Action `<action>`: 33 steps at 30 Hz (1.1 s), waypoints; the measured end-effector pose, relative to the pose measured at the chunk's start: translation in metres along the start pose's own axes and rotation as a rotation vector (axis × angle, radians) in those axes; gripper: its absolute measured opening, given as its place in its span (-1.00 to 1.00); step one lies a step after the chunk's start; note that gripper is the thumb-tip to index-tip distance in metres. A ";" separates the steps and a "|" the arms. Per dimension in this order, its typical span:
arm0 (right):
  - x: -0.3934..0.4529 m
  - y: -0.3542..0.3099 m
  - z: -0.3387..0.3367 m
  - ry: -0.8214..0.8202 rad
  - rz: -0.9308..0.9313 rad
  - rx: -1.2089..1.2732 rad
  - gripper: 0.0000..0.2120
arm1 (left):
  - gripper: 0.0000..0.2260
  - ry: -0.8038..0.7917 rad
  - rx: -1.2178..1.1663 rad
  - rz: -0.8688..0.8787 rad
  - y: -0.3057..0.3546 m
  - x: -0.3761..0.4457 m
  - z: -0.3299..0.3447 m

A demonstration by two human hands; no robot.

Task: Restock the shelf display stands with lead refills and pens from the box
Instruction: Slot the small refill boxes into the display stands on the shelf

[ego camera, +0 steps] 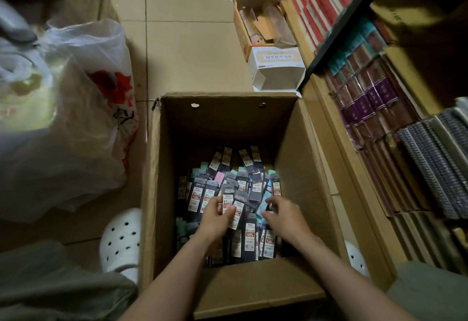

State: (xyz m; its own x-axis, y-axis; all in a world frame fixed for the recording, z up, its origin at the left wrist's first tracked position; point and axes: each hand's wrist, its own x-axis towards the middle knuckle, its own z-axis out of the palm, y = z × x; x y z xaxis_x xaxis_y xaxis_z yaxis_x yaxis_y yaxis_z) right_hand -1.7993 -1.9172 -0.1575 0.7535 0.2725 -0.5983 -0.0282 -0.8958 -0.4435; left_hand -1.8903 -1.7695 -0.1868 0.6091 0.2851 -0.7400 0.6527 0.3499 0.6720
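Note:
An open cardboard box (296, 148) stands on the floor between my feet. Its bottom is covered with several dark lead refill packs (249, 189) with white and red labels, some with mint or pink caps. Both my arms reach down into it. My left hand (215, 216) grips a small fan of refill packs (234, 202) held upright above the pile. My right hand (282, 215) hovers just right of them with fingers curled, fingertips pinching at a pack in the pile; what it holds is hard to make out.
A shelf unit (374, 107) full of notebooks and spiral pads runs along the right. A white box (277, 67) and an open carton (255, 26) sit on the floor beyond. A plastic bag (83, 107) bulges at the left. My white clog (121, 239) is beside the box.

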 end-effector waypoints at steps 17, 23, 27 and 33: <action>0.018 -0.002 0.011 0.047 -0.011 -0.267 -0.63 | -0.83 0.162 0.001 -0.062 -0.006 0.012 -0.003; 0.022 -0.008 0.027 0.015 -0.159 -0.285 -0.60 | -0.79 0.234 -0.016 -0.049 -0.005 0.014 -0.004; 0.022 -0.009 0.036 -0.137 -0.243 -0.482 -0.53 | -0.65 0.276 -0.031 -0.058 -0.004 0.017 -0.005; 0.030 -0.005 0.030 -0.258 -0.226 -0.593 -0.51 | -0.64 0.271 -0.026 -0.081 -0.004 0.017 -0.004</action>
State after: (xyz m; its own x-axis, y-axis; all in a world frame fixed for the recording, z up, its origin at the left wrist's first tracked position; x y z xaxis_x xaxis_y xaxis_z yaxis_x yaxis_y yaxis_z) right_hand -1.7963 -1.8939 -0.1930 0.5159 0.4845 -0.7065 0.5310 -0.8280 -0.1801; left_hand -1.8847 -1.7622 -0.2026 0.4105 0.4820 -0.7741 0.6805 0.4031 0.6119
